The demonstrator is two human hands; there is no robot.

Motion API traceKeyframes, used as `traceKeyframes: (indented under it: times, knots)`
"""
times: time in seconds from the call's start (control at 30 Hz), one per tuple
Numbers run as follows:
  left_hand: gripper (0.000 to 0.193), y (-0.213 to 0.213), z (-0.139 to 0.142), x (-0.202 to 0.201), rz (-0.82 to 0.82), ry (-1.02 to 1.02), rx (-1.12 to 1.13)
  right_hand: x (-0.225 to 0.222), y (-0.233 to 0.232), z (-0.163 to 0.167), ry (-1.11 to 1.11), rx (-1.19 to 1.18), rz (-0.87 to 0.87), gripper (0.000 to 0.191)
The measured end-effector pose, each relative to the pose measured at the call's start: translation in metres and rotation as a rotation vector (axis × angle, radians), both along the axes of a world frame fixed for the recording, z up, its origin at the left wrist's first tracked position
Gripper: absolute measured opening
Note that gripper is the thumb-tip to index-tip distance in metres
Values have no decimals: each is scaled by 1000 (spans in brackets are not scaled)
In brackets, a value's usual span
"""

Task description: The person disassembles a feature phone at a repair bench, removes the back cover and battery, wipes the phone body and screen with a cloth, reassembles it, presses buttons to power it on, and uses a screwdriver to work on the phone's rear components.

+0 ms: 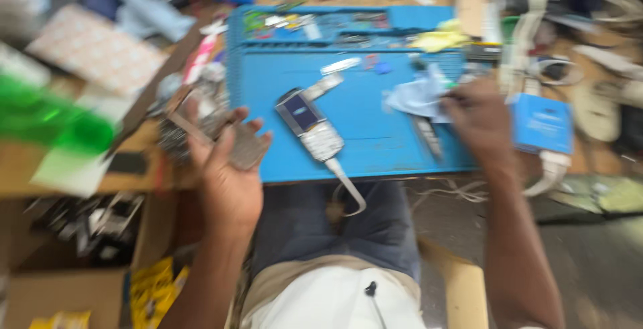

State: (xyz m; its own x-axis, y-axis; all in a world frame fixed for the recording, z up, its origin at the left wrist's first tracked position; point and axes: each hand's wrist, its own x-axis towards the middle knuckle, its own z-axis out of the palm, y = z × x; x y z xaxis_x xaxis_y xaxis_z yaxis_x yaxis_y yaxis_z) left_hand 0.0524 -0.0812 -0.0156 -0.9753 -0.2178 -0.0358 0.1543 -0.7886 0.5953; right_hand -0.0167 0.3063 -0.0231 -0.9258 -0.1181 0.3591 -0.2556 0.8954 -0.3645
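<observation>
A cluttered wooden bench [20, 161] carries a blue mat [375, 141]. A cardboard box [40, 289] sits lower left. Grey floor [589, 269] shows at right, all blurred.
</observation>
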Motion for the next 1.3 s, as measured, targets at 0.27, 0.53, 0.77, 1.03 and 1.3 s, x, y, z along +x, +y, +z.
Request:
traceKeyframes:
  times: [0.27,0.53,0.77,1.03,1.3]
  knots:
    - [68,-24,-16,-19,-17,28,-255,20,-26,32,2,-625,-85,20]
    - [66,-4,-37,-36,-80,37,-234,11,-154,24,-240,-142,316,26]
    - [69,-2,-42,-48,-47,74,-437,-46,-195,16,-338,-192,376,28]
    - [72,-5,-50,-53,-89,81,-516,-50,-194,11,-131,38,327,61]
    - [73,-7,-46,-53,-131,76,-461,-62,-212,18,-71,89,351,73]
